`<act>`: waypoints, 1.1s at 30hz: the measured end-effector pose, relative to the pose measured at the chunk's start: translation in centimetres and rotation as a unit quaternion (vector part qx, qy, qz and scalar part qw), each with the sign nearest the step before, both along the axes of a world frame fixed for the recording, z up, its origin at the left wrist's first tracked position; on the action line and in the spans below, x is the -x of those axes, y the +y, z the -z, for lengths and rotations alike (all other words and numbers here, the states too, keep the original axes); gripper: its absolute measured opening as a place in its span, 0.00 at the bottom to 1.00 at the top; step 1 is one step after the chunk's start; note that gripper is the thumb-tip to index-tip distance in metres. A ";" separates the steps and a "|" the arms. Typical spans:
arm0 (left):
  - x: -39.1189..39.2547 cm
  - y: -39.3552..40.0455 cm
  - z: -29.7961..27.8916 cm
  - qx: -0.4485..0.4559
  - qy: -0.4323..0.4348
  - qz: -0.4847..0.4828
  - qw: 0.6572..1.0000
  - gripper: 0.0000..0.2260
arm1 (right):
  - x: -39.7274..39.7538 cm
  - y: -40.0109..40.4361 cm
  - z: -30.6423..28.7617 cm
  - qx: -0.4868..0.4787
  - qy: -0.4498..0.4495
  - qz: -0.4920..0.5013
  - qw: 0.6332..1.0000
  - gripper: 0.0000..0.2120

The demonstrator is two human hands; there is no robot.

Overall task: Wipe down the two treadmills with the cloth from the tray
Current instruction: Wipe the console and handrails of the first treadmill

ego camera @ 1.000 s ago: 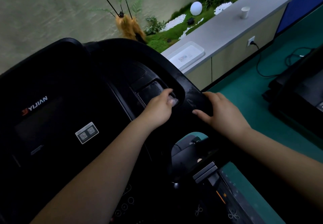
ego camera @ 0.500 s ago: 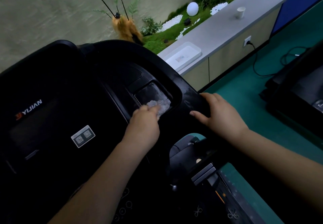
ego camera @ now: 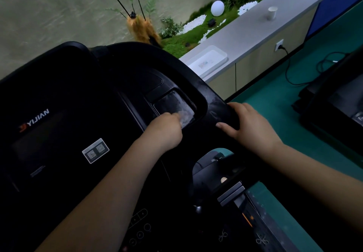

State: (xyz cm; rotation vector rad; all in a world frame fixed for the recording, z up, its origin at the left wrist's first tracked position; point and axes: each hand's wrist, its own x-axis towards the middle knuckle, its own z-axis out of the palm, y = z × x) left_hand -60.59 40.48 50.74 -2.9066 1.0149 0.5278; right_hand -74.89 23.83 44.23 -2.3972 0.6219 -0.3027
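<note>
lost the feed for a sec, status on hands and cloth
Left hand holds cloth in the treadmill console pocket. Right hand grips the console rim. Nothing in the way.

The big black plastic treadmill console (ego camera: 82, 98) has a white and red logo at the left. The crumpled white cloth (ego camera: 185, 116) sits mid-frame. The floor (ego camera: 275, 102) is green, and the long flat worktop (ego camera: 255, 27) is grey at the upper right.

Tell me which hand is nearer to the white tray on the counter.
The right. The right hand holds the treadmill's handrail, just below the tray; the left hand wipes the console pocket with the cloth, farther left.
</note>
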 end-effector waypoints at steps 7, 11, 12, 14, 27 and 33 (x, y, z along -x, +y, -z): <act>1.0 -0.4 0.8 0.141 0.070 -0.003 0.988 0.19 | 0.0 0.0 0.0 0.002 0.002 0.004 1.000 0.32; 1.8 0.4 1.4 0.240 0.063 -0.006 0.969 0.16 | 0.0 0.0 0.1 0.000 0.001 0.002 1.000 0.32; 2.0 0.8 1.1 0.257 0.063 0.000 0.964 0.15 | 0.0 0.0 0.1 -0.001 0.001 0.002 1.000 0.32; 1.9 1.8 0.1 0.259 0.058 0.023 0.964 0.14 | 0.0 -0.1 0.1 0.002 0.000 0.002 1.000 0.32; -1.4 5.4 -3.1 -0.013 -0.082 0.159 0.984 0.13 | 0.0 0.0 0.0 0.002 0.003 0.005 1.000 0.32; -3.4 4.3 -3.9 -0.169 -0.067 0.201 0.963 0.23 | 0.0 0.0 0.1 -0.001 -0.001 0.005 1.000 0.32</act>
